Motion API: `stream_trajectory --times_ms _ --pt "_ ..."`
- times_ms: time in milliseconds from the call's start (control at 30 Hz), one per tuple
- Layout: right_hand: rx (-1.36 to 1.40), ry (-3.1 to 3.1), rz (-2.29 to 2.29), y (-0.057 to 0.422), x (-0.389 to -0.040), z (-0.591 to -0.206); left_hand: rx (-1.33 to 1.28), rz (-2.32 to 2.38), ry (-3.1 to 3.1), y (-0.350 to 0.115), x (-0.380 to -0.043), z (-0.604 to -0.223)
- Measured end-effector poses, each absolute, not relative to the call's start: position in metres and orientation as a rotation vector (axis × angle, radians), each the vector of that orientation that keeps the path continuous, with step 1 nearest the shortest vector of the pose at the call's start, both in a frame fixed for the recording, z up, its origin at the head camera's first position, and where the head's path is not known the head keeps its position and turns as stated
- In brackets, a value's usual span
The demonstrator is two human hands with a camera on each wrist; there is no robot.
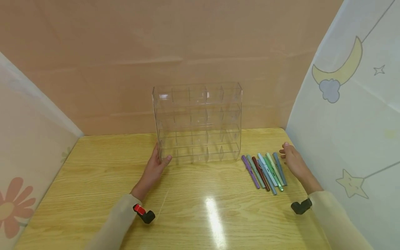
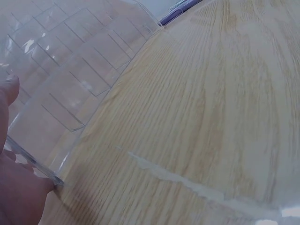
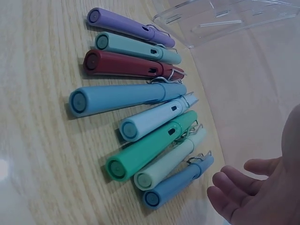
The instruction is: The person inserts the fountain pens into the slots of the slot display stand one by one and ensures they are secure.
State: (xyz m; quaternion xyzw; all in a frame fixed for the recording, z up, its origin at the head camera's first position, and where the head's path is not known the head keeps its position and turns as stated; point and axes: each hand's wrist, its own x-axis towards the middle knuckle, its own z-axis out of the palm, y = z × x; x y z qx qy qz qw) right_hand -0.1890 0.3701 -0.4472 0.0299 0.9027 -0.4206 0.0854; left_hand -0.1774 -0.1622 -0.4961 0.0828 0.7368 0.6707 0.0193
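A clear plastic display rack [image 1: 200, 154] with tiers of small compartments stands upright at the back of the table. My left hand [image 1: 154, 166] grips its lower left corner, thumb at the front and the other fingers partly hidden at the side. Several capped pens with wire clips lie side by side to the right of the rack, among them a purple pen [image 3: 124, 24], a dark red pen [image 3: 119, 64] and a green pen [image 3: 150, 147]. Just right of the blue pen [image 3: 178, 183] at the row's end, my right hand [image 1: 295, 162] hovers with loosely bent fingers, holding nothing.
The wood-grain table [image 1: 193, 208] meets an orange-brown backdrop [image 1: 193, 41] behind the rack. A white patterned wall [image 1: 353, 132] rises close beside my right arm; another pale wall [image 1: 28, 139] borders the left side.
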Motion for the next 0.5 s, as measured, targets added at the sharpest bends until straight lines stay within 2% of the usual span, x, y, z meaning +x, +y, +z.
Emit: stream_trajectory --times_ms 500 --pt "0.2 2.743 -1.032 0.372 -0.188 -0.463 0.265 2.118 2.287 -0.161 -0.178 -0.502"
